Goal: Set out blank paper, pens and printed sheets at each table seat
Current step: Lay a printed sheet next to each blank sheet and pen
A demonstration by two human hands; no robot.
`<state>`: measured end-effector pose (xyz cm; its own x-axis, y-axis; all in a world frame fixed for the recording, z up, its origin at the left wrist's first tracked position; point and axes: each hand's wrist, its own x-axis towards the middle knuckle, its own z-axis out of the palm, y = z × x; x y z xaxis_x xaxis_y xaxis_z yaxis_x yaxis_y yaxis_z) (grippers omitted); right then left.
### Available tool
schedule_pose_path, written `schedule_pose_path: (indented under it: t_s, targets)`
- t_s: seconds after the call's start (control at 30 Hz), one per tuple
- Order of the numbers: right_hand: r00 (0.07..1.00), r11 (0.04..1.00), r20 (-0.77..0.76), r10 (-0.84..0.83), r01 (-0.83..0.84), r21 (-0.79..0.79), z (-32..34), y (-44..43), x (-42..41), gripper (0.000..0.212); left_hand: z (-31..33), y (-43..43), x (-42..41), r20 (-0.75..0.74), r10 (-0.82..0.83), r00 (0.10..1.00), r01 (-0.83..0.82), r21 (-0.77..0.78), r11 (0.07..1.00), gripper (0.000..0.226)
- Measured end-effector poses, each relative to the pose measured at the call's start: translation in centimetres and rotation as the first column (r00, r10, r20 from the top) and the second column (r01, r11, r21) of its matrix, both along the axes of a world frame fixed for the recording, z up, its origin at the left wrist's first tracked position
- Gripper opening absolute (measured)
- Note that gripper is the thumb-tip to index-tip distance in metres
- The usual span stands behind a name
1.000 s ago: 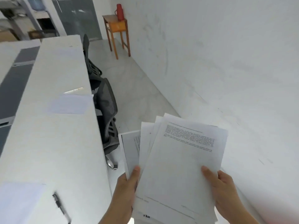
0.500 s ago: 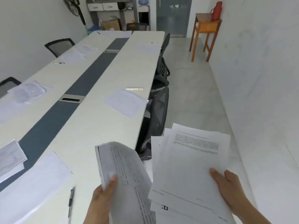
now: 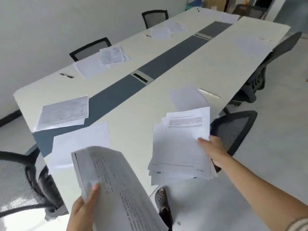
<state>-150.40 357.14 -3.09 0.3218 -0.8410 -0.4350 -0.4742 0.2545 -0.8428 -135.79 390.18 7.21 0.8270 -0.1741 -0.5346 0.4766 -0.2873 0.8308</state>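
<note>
**Fingers (image 3: 93, 190) grasping printed sheets at the near end**

The left hand (image 3: 83, 209) pinches a curled printed sheet (image 3: 120, 184), thumb on top. To its right, the right hand (image 3: 215, 150) grips a fanned stack (image 3: 180, 147). Blank paper (image 3: 80, 144) lies on the long white surface (image 3: 183, 67); mesh chairs (image 3: 233, 130) line both sides.
</note>
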Motion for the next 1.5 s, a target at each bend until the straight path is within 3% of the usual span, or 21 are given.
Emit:
schedule_pose_path:
  t_s: [0.17,0.33,0.4,0.53,0.67,0.83,0.9,0.97,1.07,1.2,1.37,1.5]
  targets:
    - [0.99,0.992,-0.059,0.127,-0.125,0.023,-1.1,-5.1,9.0,0.01,-1.7,-3.6,5.0,-0.051,0.028,0.998,-0.032,-0.074,0.997,0.023]
    - [0.949,0.973,-0.213,0.231,-0.229,0.033,-3.7,-9.3,15.9,0.018,-2.9,-7.7,9.9,-0.106,0.014,0.994,-0.031,-0.16,0.987,0.025]
    - [0.926,0.967,-0.28,0.253,-0.248,0.056,-5.7,-10.0,17.6,0.011,-3.5,-8.7,10.9,-0.147,-0.009,0.989,-0.017,-0.17,0.985,0.026]
    - [0.867,0.958,-0.408,0.285,-0.275,0.085,-9.0,-10.5,19.4,0.012,-4.2,-10.3,11.8,-0.172,-0.03,0.985,0.004,-0.146,0.989,0.026]
    - [0.847,0.953,-0.439,0.3,-0.288,0.096,-9.7,-11.0,19.7,0.012,-4.7,-11.9,12.4,-0.223,-0.024,0.975,-0.006,-0.137,0.991,0.027]
    - [0.759,0.872,-0.541,0.362,-0.481,-0.092,-7.8,-11.1,16.8,0.039,-3.9,-15.3,12.8,-0.244,-0.161,0.956,0.108,-0.215,0.971,0.029]
    - [0.851,0.891,-0.389,0.354,-0.433,-0.137,-6.0,-10.6,15.0,0.042,-3.2,-17.0,12.4,-0.216,-0.247,0.945,0.185,-0.271,0.945,0.03]
    - [0.938,0.943,-0.108,0.33,-0.332,-0.005,-3.4,-9.7,13.1,0.044,-2.3,-18.8,11.6,-0.183,-0.326,0.927,0.258,-0.318,0.912,0.028]
    - [0.947,0.903,0.141,0.29,-0.32,0.286,0.0,-7.8,9.6,0.059,-0.7,-21.4,9.6,-0.147,-0.457,0.877,0.373,-0.39,0.842,0.025]
    - [0.891,0.782,0.441,0.109,-0.351,0.516,2.5,-6.5,3.3,0.046,0.7,-24.6,5.6,-0.107,-0.592,0.798,0.497,-0.437,0.749,0.034]
    - [0.879,0.88,0.411,-0.242,0.02,0.475,5.7,-7.7,-6.8,0.039,2.0,-28.3,-1.6,-0.019,-0.675,0.738,0.621,-0.374,0.689,0.027]
    - [0.869,0.934,0.397,-0.296,0.175,0.313,8.2,-9.5,-16.9,0.029,2.6,-31.4,-9.8,-0.012,-0.702,0.712,0.659,-0.334,0.674,0.033]
